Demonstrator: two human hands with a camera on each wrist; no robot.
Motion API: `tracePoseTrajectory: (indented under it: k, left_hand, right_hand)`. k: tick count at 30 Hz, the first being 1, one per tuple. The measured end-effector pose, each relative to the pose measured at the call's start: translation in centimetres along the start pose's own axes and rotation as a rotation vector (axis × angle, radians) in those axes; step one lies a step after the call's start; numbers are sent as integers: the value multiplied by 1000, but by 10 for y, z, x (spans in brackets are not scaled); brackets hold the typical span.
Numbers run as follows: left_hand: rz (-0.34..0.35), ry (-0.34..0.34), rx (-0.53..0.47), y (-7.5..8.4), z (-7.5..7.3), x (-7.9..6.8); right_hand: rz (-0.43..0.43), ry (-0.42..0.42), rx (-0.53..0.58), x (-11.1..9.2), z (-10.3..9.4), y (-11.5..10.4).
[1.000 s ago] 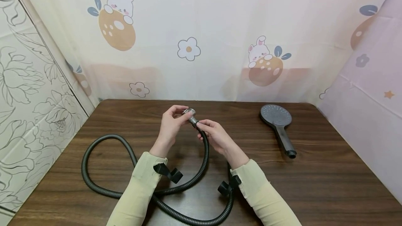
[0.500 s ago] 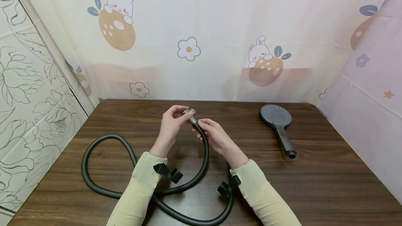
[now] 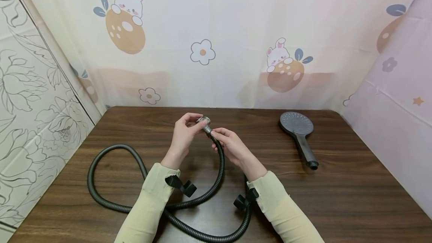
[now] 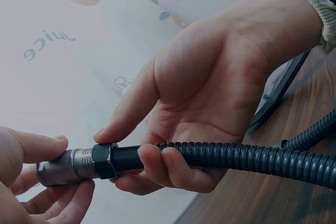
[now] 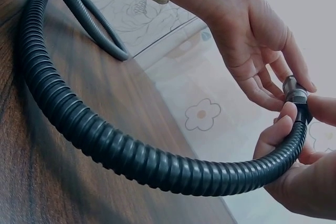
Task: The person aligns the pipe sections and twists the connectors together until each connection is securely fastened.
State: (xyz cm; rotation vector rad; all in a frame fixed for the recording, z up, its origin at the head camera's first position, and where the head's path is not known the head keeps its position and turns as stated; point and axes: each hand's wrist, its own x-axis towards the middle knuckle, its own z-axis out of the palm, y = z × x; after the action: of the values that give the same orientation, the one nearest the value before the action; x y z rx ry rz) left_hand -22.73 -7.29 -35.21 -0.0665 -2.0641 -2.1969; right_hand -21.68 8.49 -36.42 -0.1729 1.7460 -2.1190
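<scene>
Above the table, my left hand [image 3: 182,136] grips a silver metal connector [image 4: 59,169] between thumb and fingers. The connector has a threaded end, part of which shows beside a dark nut [image 4: 103,160]. My right hand [image 3: 233,147] pinches that nut at the end of a black ribbed shower hose [image 3: 221,166], its thumb lying along the nut's edge. In the left wrist view, two right fingers curl over the hose just behind the nut. From there the hose bends down to the tabletop. The right wrist view shows both hands close together at the joint.
A grey handheld shower head [image 3: 297,123] lies at the right of the brown wooden table [image 3: 351,183], its handle toward the front. The hose loops across the left and front of the table, under both forearms. Patterned curtains [image 3: 236,21] stand behind.
The right fingers shift slightly at the nut: they loosen half a second ago, and the thumb is back against it now. The left hand and the connector stay in place.
</scene>
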Motion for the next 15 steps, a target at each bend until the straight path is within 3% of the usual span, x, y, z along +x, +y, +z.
tracePoseTrajectory:
  k: [15]
  left_hand:
    - [5, 0, -2, 0, 0, 0]
  right_hand:
    - [3, 0, 8, 1, 0, 0]
